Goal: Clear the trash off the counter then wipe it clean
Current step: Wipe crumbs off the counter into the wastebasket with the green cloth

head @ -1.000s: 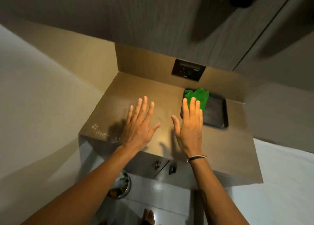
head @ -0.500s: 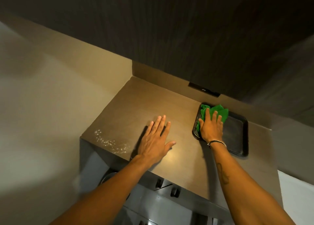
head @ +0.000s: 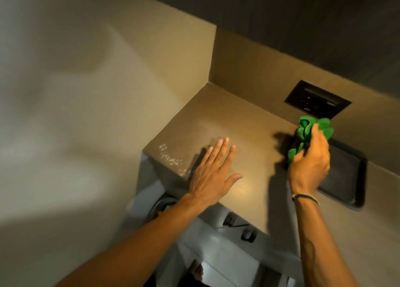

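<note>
Head view | right hand [head: 308, 166]: clenched on green cloth [head: 307, 132], bunched, lifted above dark tray [head: 346, 174], likely readied for wiping | left hand [head: 213, 174]: released, flat on bench [head: 244, 122], bracing beside pale specks [head: 171, 159] (crumbs or droplets, unclear)

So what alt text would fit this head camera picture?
A person's right hand lifts a crumpled green cloth above a dark tray on a brown counter, while the left hand rests flat near white crumbs.
</note>
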Motion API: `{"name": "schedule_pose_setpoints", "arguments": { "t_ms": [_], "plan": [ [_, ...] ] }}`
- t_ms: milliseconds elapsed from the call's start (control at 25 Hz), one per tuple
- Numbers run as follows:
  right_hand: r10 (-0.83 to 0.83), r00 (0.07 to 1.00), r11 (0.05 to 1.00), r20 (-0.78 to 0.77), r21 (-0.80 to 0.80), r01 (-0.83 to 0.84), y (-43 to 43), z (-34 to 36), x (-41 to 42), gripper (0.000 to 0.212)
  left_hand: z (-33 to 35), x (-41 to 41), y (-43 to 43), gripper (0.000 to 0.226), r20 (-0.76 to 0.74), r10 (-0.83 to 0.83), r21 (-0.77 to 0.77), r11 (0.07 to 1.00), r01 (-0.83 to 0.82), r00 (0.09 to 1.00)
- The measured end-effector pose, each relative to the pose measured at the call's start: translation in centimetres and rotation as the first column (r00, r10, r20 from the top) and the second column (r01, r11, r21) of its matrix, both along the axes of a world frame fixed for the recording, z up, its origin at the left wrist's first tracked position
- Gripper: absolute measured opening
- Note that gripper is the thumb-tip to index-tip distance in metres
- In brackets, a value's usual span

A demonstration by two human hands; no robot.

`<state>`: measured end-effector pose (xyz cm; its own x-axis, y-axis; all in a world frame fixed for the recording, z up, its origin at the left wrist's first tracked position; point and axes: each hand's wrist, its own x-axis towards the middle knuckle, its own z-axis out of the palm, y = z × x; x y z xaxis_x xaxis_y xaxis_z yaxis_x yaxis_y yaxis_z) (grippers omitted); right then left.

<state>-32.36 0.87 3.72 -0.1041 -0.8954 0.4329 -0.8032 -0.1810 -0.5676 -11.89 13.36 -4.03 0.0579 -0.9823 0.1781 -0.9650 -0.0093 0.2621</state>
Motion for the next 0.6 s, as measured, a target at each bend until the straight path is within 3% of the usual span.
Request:
{"name": "schedule_pose_setpoints", "arguments": {
  "t_ms": [120, 320, 480, 600],
  "plan": [
    [0.275, 0.961, 0.955, -0.012, -0.111, -0.274, 10.8, -2.2, 5.8, 0.069, -1.5, 3.6, 6.5, 0.081, -0.05, 0.098, -0.036, 0.994, -0.1, 0.994],
    [0.618, 0.783, 0.785, -0.069, 0.091, -0.612, 28.3, -11.6, 13.7, 0.044, -7.5, 9.2, 18.4, 0.074, -0.107, 0.255, 0.114, 0.963, -0.243, 0.961],
    [0.714, 0.693, 0.667, -0.105, 0.404, -0.626, 31.9, -21.1, 15.2, 0.091, -15.5, 11.8, 25.6, 0.08, -0.114, 0.346, 0.278, 0.911, -0.304, 0.931],
    [0.721, 0.686, 0.615, -0.104, 0.553, -0.562, 31.5, -29.3, 14.7, 0.095, -23.2, 12.3, 27.6, 0.088, -0.129, 0.437, 0.4, 0.844, -0.356, 0.89]
  ]
}}
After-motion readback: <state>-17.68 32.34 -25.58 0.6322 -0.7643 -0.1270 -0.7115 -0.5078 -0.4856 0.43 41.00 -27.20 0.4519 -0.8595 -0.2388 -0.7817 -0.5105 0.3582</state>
